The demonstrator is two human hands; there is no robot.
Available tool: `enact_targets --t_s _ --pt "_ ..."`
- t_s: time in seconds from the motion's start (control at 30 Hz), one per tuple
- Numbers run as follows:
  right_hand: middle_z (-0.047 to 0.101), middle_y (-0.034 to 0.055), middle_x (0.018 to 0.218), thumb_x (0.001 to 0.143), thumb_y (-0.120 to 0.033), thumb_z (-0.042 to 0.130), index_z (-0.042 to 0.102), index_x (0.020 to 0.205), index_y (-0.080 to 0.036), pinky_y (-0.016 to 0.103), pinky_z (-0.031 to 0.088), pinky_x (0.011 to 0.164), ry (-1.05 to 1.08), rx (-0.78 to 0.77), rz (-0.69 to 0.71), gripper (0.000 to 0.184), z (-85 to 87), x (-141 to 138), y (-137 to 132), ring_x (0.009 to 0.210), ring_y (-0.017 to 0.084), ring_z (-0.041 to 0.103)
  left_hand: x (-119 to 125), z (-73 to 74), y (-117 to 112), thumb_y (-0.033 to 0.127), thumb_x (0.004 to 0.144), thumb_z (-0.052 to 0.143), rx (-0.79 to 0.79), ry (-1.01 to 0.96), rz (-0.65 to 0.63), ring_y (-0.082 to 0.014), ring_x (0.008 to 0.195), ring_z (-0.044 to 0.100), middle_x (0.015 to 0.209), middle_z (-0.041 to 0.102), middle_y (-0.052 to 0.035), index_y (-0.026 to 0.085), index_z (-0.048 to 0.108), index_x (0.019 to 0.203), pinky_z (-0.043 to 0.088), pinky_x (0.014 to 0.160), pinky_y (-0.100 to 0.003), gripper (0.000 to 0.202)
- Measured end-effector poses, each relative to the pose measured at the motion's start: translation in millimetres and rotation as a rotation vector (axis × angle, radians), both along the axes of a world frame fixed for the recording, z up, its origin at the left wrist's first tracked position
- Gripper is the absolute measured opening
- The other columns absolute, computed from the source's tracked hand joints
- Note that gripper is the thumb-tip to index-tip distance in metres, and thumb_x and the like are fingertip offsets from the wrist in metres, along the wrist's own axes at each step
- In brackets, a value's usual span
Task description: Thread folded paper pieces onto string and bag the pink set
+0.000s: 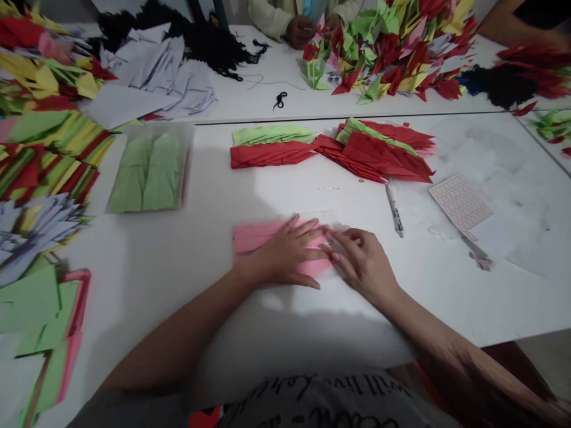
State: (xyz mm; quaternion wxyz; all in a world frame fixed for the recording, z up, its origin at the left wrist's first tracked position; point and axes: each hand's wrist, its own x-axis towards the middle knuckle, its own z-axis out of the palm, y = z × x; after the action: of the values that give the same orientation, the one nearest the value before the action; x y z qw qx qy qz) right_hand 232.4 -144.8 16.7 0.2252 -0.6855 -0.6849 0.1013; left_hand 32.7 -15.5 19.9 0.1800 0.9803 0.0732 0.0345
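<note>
Pink folded paper lies on the table in front of me, with what looks like a clear plastic bag around it. My left hand rests flat across the paper, fingers spread. At the right end, my right hand has its fingers drawn together on the bag's edge; the fingertips partly hide that end. Beyond my hands lie green folded papers and a row of red folded papers. A second red stack sits to their right. A pen lies beyond my right hand.
At left are a bag of green papers, colourful folded strips and green sheets. A sticker sheet lies on clear plastic bags at right. Across the table, a person's hands work beside piled paper cranes.
</note>
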Motion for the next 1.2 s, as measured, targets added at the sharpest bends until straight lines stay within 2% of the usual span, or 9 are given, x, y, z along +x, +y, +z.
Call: enact_targets --t_s 0.07,0.17,0.3,0.57,0.7,0.83,0.97,1.1,1.2 --pt "0.036 0.0128 0.151 0.094 -0.049 0.049 0.044 0.144 -0.034 0.057 0.038 0.103 -0.132 0.032 0.095 0.053 -4.6 -0.6 -9.0 0.132 0.037 0.042 0.0 -0.3 -0.1 0.074 0.076 0.055 0.000 -0.013 -0.002 -0.0353 0.148 0.020 0.160 0.026 -0.0043 0.037 0.051 0.136 0.010 0.119 -0.061 0.070" --pt "0.007 0.0066 0.164 0.095 -0.050 0.048 0.033 0.149 -0.039 0.062 0.023 0.112 -0.244 0.001 0.107 0.057 -10.3 -1.2 -15.9 0.144 0.037 0.026 0.2 0.4 -0.2 0.072 0.077 0.056 0.005 -0.020 -0.011 -0.0354 0.148 0.021 0.161 0.024 -0.0044 0.037 0.052 0.135 0.011 0.118 -0.062 0.068" --pt "-0.005 0.0044 0.165 0.096 -0.050 0.047 0.029 0.150 -0.040 0.060 0.020 0.114 -0.304 -0.017 0.064 0.059 -13.0 0.0 -17.3 0.146 0.035 0.023 0.5 2.2 0.0 0.074 0.079 0.051 0.009 0.013 -0.012 -0.0340 0.149 0.017 0.162 0.021 -0.0051 0.040 0.047 0.139 0.009 0.118 -0.062 0.069" --pt "-0.008 0.0000 0.164 0.099 -0.045 0.043 0.033 0.149 -0.040 0.057 0.024 0.116 -0.258 -0.051 0.064 0.051 -9.0 3.5 -17.5 0.147 0.033 0.023 -1.3 5.3 1.2 0.076 0.074 0.055 -0.027 0.022 -0.028 -0.0363 0.149 0.015 0.163 0.017 -0.0037 0.043 0.046 0.139 0.007 0.118 -0.063 0.073" --pt "-0.006 0.0027 0.164 0.100 -0.045 0.039 0.029 0.151 -0.036 0.058 0.023 0.116 -0.251 -0.066 0.058 0.053 -15.1 6.1 -21.5 0.148 0.032 0.021 -2.0 5.5 0.7 0.076 0.074 0.056 -0.024 0.011 -0.032 -0.0365 0.149 0.015 0.163 0.015 -0.0040 0.043 0.045 0.140 0.006 0.118 -0.063 0.074" --pt "-0.009 0.0020 0.164 0.099 -0.046 0.041 0.031 0.150 -0.037 0.060 0.021 0.116 -0.264 -0.062 0.044 0.053 -9.6 4.3 -21.3 0.148 0.034 0.020 -2.0 5.5 -0.2 0.078 0.071 0.057 -0.023 0.004 -0.037 -0.0368 0.149 0.013 0.163 0.014 -0.0046 0.043 0.046 0.139 0.006 0.117 -0.063 0.077" --pt "-0.011 0.0036 0.164 0.098 -0.049 0.042 0.027 0.151 -0.039 0.063 0.018 0.115 -0.289 -0.060 0.085 0.057 -1.9 1.3 -15.1 0.148 0.036 0.019 -2.6 4.1 -0.6 0.077 0.070 0.060 -0.019 -0.009 -0.026 -0.0367 0.149 0.015 0.163 0.017 -0.0037 0.043 0.049 0.137 0.008 0.117 -0.063 0.076" --pt "-0.010 0.0045 0.164 0.097 -0.051 0.044 0.029 0.150 -0.041 0.066 0.015 0.114 -0.321 -0.020 0.156 0.056 -7.8 0.5 -9.6 0.148 0.037 0.020 -2.9 1.5 -0.2 0.076 0.068 0.063 -0.016 -0.040 -0.033 -0.0379 0.148 0.016 0.162 0.019 -0.0044 0.041 0.053 0.135 0.009 0.117 -0.064 0.076" --pt "-0.003 0.0077 0.164 0.095 -0.052 0.047 0.027 0.151 -0.038 0.066 0.011 0.115 -0.342 0.019 0.199 0.061 -11.2 0.0 -7.8 0.148 0.035 0.021 -2.3 0.3 -0.4 0.075 0.067 0.064 -0.015 -0.068 -0.035 -0.0391 0.148 0.018 0.161 0.022 -0.0058 0.038 0.058 0.131 0.009 0.117 -0.065 0.074"
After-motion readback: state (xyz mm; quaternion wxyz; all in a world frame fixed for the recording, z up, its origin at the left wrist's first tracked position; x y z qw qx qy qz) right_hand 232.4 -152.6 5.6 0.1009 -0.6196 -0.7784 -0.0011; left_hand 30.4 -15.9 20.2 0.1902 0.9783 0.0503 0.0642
